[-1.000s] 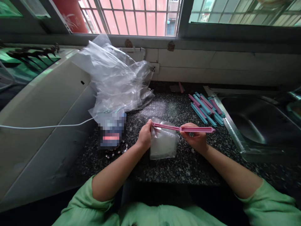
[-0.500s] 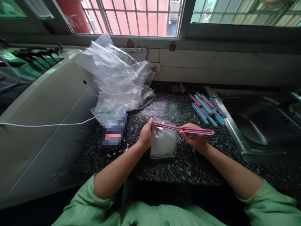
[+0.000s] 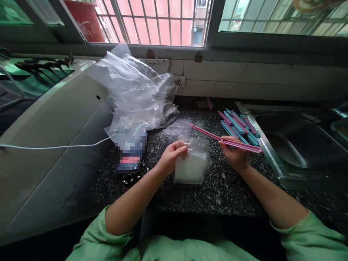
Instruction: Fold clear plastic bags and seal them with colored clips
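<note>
A small clear plastic bag with whitish contents lies over the speckled dark counter. My left hand pinches the upper left part of this bag between thumb and fingers. To the right, my right hand grips a long pink bag clip, unfolded into two arms that meet near my fingers. One arm points up and left above the bag; the other reaches right towards the sink. The clip is apart from the bag. More pink and blue bag clips lie in a pile beyond my right hand.
A heap of clear plastic bags stands at the back left, by a blurred-out object and several small shiny bits. A white cable runs leftward. The steel sink borders the right; another pink clip lies near the wall.
My right hand has moved right with the pink clip, whose left end has come away from the bag and my left hand. My left hand now pinches the bag's upper part.
</note>
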Demonstrator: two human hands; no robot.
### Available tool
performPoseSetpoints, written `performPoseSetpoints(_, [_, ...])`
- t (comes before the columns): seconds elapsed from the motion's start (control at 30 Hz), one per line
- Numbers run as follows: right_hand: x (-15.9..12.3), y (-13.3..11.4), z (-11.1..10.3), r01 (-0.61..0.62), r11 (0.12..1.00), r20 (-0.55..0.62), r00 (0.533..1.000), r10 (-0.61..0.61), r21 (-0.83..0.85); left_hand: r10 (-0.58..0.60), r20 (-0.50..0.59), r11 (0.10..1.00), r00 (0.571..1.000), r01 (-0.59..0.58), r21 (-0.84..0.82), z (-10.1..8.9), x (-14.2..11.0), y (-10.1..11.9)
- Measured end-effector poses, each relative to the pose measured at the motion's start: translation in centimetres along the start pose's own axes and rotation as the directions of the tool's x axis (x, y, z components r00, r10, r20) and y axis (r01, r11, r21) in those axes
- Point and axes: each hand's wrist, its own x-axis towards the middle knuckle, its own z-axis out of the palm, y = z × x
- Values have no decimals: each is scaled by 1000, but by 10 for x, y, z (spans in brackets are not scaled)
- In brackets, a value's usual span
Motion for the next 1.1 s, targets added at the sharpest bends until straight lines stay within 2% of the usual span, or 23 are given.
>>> performPoseSetpoints(0.13, [-2, 4, 7, 18, 999, 98, 995, -14, -46, 26, 58, 999, 998, -25, -22, 2, -6, 5])
performPoseSetpoints(0.3, [-5, -12, 11, 114, 993, 201, 972, -118, 31, 5, 77, 1000, 997, -3, -24, 2, -7, 3])
performPoseSetpoints(0.5, [-7, -27, 6, 97, 991, 199, 973, -114, 91, -58, 71, 998, 996, 59, -14, 3, -4, -2])
performPoseSetpoints(0.63, [-7, -25, 4, 89, 994, 181, 978, -99, 63, -77, 71, 997, 995, 78, -7, 3, -2, -3])
performPoseSetpoints(0.83, [-8, -23, 2, 84, 993, 183, 978, -97, 78, -119, 13, 993, 993, 119, 14, 2, 0, -5])
performPoseSetpoints(1.1, [-9, -24, 3, 48, 992, 213, 974, -73, 121, -107, -49, 993, 993, 109, 45, 0, 4, -6])
